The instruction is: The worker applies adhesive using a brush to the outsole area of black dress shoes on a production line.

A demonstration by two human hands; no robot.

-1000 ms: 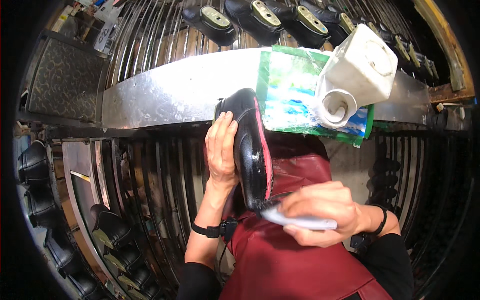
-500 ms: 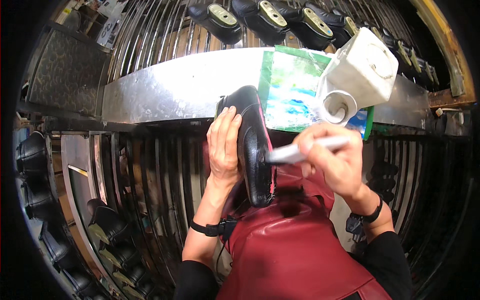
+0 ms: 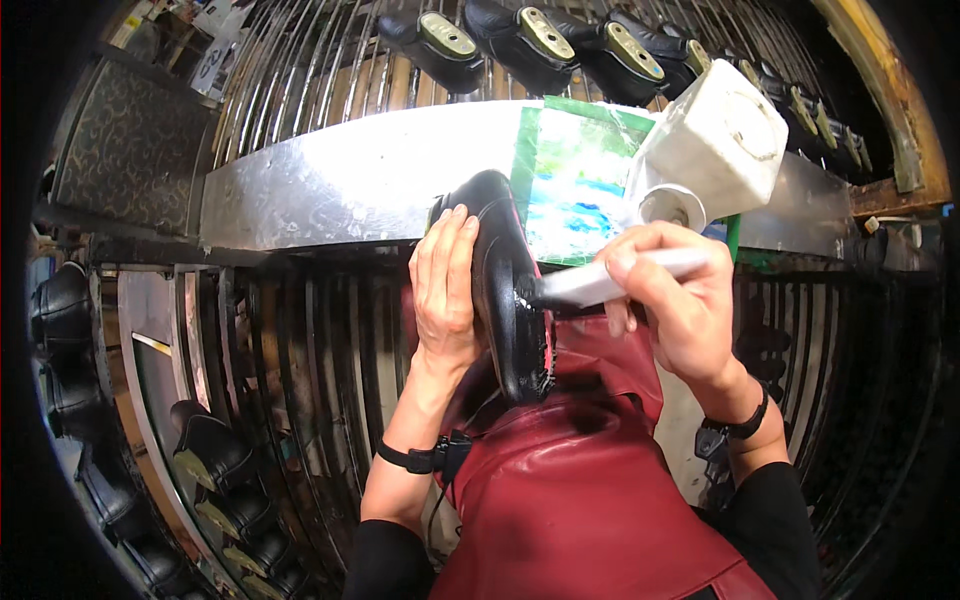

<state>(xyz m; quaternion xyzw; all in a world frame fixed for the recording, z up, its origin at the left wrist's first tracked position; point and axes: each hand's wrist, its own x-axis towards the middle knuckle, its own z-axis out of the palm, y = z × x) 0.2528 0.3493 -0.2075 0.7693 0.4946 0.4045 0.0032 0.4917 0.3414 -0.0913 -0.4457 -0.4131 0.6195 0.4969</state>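
The two hands are apart, one on either side of a black shoe (image 3: 505,265). The left hand (image 3: 443,290) grips the shoe from its left flank, fingers lying side by side along the leather; its thumb is hidden. The right hand (image 3: 685,305) has its thumb and fingers clamped on the pale handle of a brush (image 3: 588,284), whose dark bristles touch the shoe's right side, beside a pinkish-red strip (image 3: 549,345) running along that edge. The shoe lies lengthwise between the hands, its far end overlapping the near edge of a metal bench (image 3: 300,185) and its near end over a dark red apron (image 3: 580,490), below the hands.

Just beyond the right hand, a white cup-shaped piece (image 3: 672,205) sits against a boxy white container (image 3: 725,135). Both rest on a green-edged sheet (image 3: 575,185) with blue and white patches, on the bench. Farther beyond both hands, more black shoes (image 3: 497,42) with metal plates stand in a row on a rack of bars (image 3: 290,80). Well to the left of the left hand, other dark shoes (image 3: 215,445) line a lower rack.
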